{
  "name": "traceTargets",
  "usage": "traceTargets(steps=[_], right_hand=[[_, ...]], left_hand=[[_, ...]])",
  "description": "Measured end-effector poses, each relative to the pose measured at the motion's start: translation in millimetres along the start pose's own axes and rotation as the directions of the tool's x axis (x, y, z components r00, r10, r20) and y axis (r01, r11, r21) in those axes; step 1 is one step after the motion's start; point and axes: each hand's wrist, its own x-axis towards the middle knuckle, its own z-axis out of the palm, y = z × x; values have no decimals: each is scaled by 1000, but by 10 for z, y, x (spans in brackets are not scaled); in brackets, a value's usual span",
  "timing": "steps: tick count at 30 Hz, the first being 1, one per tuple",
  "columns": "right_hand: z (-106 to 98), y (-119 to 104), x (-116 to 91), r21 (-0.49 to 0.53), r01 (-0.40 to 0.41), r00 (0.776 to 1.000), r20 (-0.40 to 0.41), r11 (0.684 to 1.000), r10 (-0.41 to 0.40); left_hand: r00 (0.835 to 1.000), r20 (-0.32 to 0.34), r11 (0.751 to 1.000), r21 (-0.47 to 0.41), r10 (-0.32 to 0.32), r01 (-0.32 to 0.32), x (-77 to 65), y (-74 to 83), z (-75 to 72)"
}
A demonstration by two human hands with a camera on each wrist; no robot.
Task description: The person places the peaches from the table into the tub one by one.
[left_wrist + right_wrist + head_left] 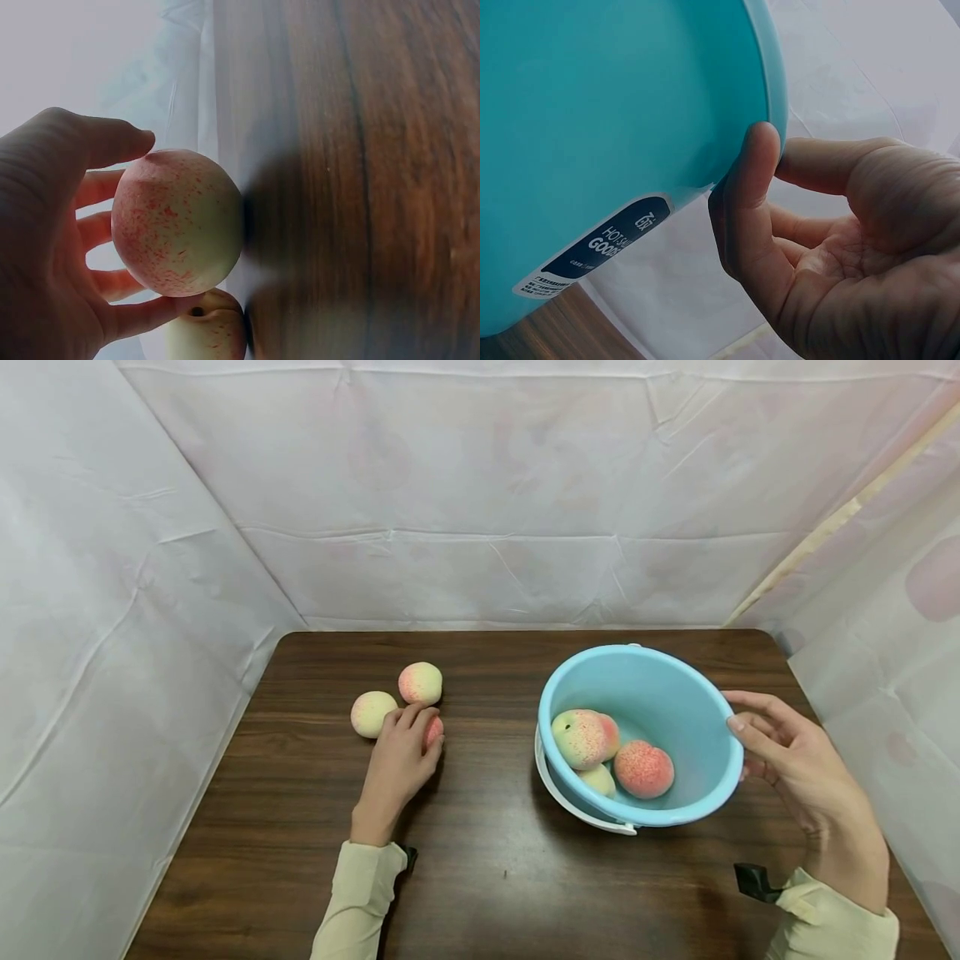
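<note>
My left hand (396, 767) grips a peach (432, 732) on the left of the table; the left wrist view shows this peach (180, 225) between thumb and fingers, at the tabletop. Two more pale peaches, one at the back (421, 683) and one on the left (372, 714), lie close by the fingers. With thumb and fingers, my right hand (810, 768) pinches the right rim of a light blue bucket (675, 693). Inside it are several peaches, among them a red one (643, 769) and a speckled yellow one (579, 739). The bucket leans a little toward me.
A white handle (558, 795) hangs down at the bucket's left front. The dark wooden table (480, 893) meets pale sheeting (465, 577) at its back and sides. A dark label (604, 236) is on the bucket's outer wall.
</note>
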Motion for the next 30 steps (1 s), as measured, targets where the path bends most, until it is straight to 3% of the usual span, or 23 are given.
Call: traceTargets(steps=[5, 14, 30], right_hand=[[-1, -6, -5, 3, -6, 1000, -1, 1000, 6], [9, -14, -2, 5, 1, 1000, 3, 1000, -1], [18, -17, 7, 10, 11, 1000, 5, 1000, -11]], left_hand=[[1000, -18, 1000, 21, 23, -22, 17, -10, 11], [1000, -29, 1000, 21, 4, -3, 35, -12, 39], [995, -65, 996, 46, 81, -78, 80, 141, -49]])
